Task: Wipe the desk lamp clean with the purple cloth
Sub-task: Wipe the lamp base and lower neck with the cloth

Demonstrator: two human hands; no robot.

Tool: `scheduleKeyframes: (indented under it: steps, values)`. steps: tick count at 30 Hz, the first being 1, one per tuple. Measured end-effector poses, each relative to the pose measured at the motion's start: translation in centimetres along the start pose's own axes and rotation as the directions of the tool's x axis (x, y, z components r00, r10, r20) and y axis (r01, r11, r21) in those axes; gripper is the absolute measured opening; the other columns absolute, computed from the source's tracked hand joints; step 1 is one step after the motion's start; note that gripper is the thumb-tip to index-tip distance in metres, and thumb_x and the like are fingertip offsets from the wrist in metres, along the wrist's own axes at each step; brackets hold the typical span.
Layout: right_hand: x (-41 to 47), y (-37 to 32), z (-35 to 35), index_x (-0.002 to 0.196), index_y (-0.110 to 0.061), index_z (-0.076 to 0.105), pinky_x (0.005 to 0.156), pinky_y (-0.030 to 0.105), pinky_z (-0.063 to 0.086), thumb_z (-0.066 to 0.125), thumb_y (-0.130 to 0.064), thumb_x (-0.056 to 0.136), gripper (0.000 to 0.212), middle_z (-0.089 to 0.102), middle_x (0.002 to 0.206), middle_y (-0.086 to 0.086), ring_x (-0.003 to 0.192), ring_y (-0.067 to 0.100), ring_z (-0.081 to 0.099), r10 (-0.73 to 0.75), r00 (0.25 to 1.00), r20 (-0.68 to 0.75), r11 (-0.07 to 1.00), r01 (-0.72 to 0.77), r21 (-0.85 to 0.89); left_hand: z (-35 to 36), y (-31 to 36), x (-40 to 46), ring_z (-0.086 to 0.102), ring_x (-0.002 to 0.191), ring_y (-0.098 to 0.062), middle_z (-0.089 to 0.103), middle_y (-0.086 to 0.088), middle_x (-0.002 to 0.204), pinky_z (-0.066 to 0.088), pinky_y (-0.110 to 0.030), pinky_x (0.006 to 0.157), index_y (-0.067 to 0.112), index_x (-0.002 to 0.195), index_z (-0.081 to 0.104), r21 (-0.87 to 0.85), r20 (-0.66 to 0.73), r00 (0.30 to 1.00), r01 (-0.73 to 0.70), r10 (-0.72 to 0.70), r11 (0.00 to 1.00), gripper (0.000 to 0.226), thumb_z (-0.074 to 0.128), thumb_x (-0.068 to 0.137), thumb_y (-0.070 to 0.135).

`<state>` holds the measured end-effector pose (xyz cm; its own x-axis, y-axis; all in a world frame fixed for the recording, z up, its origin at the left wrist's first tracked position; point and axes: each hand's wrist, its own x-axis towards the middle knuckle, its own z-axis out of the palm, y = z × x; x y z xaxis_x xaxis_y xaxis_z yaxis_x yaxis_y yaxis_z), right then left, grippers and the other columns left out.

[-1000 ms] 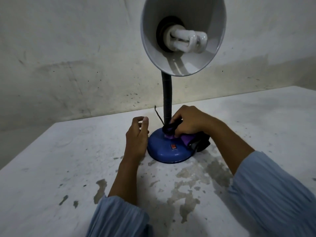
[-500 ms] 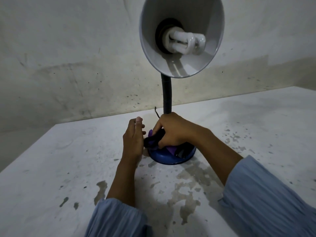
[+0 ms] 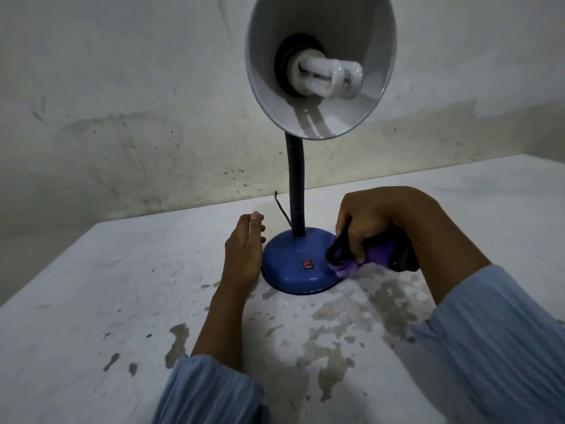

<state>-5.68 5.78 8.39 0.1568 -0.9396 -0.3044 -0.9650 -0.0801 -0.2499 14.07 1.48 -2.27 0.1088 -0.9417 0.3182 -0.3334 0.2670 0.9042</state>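
The desk lamp stands in the middle of the table: a round blue base point(image 3: 293, 264) with a red switch point(image 3: 308, 264), a dark flexible neck point(image 3: 295, 185) and a white shade point(image 3: 319, 62) with a spiral bulb facing me. My right hand point(image 3: 367, 223) grips the bunched purple cloth point(image 3: 371, 257), which has dark edging, and presses it against the right side of the base. My left hand point(image 3: 244, 249) rests edge-on against the left rim of the base, fingers fairly straight.
The white table point(image 3: 91, 301) is worn, with grey chipped patches in front of the lamp. A stained wall point(image 3: 122, 102) runs close behind it. A thin dark cord point(image 3: 282, 209) rises behind the base.
My right hand slid the cloth from the left top of the base, round the front of the neck, to its right side. The left hand stayed against the left rim.
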Motion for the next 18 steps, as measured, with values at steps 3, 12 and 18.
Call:
scheduleKeyframes:
  steps: [3, 12, 18]
  values:
    - [0.1, 1.0, 0.2, 0.096, -0.018, 0.071, 0.063, 0.031, 0.054, 0.08, -0.014, 0.055, 0.043, 0.066, 0.091, 0.008, 0.073, 0.024, 0.064, 0.105, 0.954, -0.279, 0.986, -0.136, -0.095, 0.3, 0.3, -0.2, 0.055, 0.11, -0.024, 0.057, -0.006, 0.124, 0.045, -0.043, 0.099, 0.018, 0.121, 0.051, 0.03, 0.008, 1.0, 0.002, -0.002, 1.0, 0.041, 0.027, 0.098, 0.042]
    - [1.4, 0.7, 1.1, 0.077, -0.033, 0.073, 0.054, 0.019, 0.047, 0.082, -0.016, 0.057, 0.027, 0.068, 0.077, -0.009, 0.074, 0.013, 0.062, -0.076, 0.98, -0.187, 0.97, 0.116, 0.213, 0.5, 0.3, -0.4, 0.054, 0.1, -0.013, 0.059, 0.002, 0.113, 0.042, -0.026, 0.087, 0.021, 0.109, 0.055, 0.091, 0.087, 0.993, -0.082, 0.074, 0.993, 0.031, 0.035, 0.096, 0.042]
    - [1.7, 2.3, 0.5, 0.09, -0.027, 0.073, 0.063, 0.03, 0.055, 0.079, -0.018, 0.057, 0.034, 0.066, 0.084, 0.001, 0.071, 0.018, 0.063, 0.082, 0.904, -0.42, 0.978, 0.009, 0.21, 1.0, 1.1, -0.1, 0.053, 0.086, 0.005, 0.055, 0.016, 0.102, 0.039, -0.002, 0.064, 0.03, 0.106, 0.051, 0.108, 0.069, 0.984, -0.168, 0.161, 0.98, 0.016, 0.048, 0.093, 0.037]
